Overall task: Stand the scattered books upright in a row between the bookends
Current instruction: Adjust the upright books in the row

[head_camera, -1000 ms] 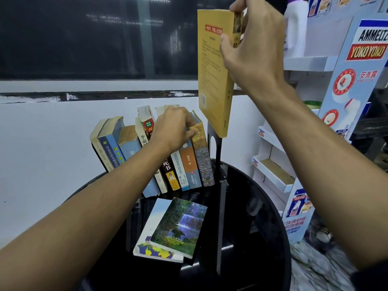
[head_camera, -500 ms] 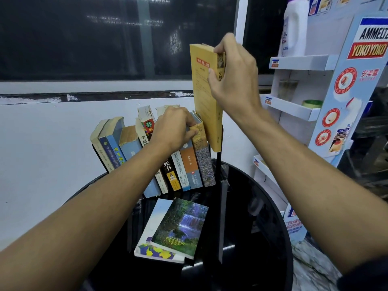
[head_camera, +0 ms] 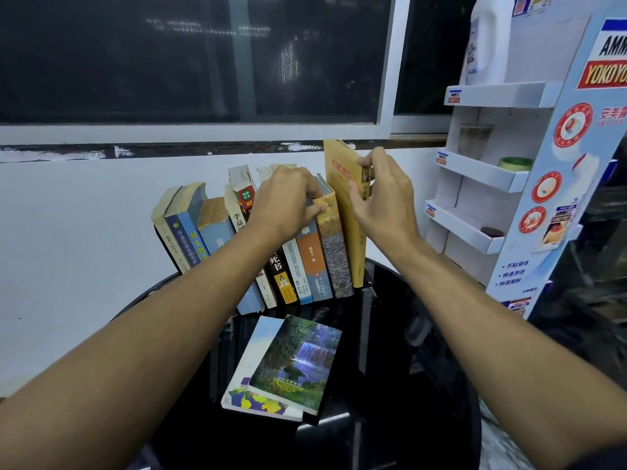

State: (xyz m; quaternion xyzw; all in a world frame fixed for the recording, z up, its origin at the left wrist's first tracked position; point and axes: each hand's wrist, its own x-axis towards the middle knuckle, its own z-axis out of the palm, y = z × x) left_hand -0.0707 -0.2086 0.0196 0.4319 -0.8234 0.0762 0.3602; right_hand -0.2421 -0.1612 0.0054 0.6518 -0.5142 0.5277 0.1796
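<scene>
Both hands' fingers (head_camera: pixel 364 162) around books (head_camera: pixel 344 212)

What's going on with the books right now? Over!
Right hand gripping the yellow book, at the row's right end. Left hand bracing the row of books, which leans. Two books lying flat on the black table. Nothing blocking.

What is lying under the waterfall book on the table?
Under the waterfall book lies one more flat book, with a pale cover and a yellow and purple pattern near its lower edge. The waterfall book covers most of it, so its title cannot be seen.
</scene>
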